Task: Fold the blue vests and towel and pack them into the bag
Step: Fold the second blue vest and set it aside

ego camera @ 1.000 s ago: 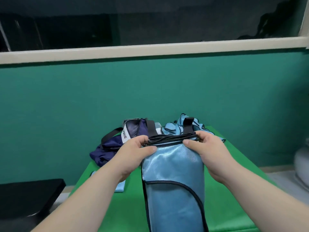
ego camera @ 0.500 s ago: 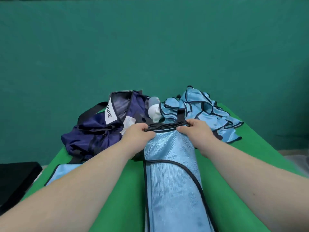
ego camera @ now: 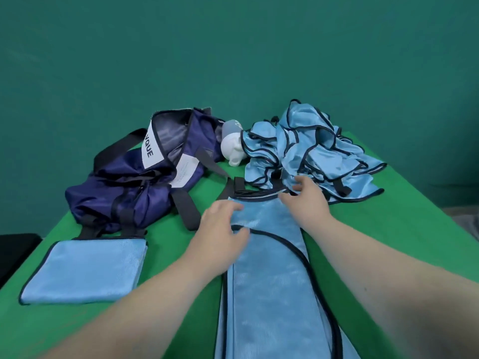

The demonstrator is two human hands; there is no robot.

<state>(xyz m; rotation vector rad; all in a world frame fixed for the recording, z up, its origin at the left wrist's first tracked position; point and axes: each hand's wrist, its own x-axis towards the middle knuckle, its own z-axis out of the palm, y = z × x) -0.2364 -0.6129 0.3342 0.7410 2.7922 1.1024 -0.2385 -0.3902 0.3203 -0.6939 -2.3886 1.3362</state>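
Loosely spread, gripping nothing, the left hand (ego camera: 223, 230) and right hand (ego camera: 304, 203) rest on the long, shiny light-blue, black-trimmed vest (ego camera: 269, 286).

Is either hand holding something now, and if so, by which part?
Nothing is gripped. The left hand and the right hand are open, fingers relaxed, over the upper end of the flat blue vest.

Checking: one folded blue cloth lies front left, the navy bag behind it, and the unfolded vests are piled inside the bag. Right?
The head view shows the unfolded vests piled on the green table right of the navy bag, not inside it. The folded blue cloth and bag are as you say.
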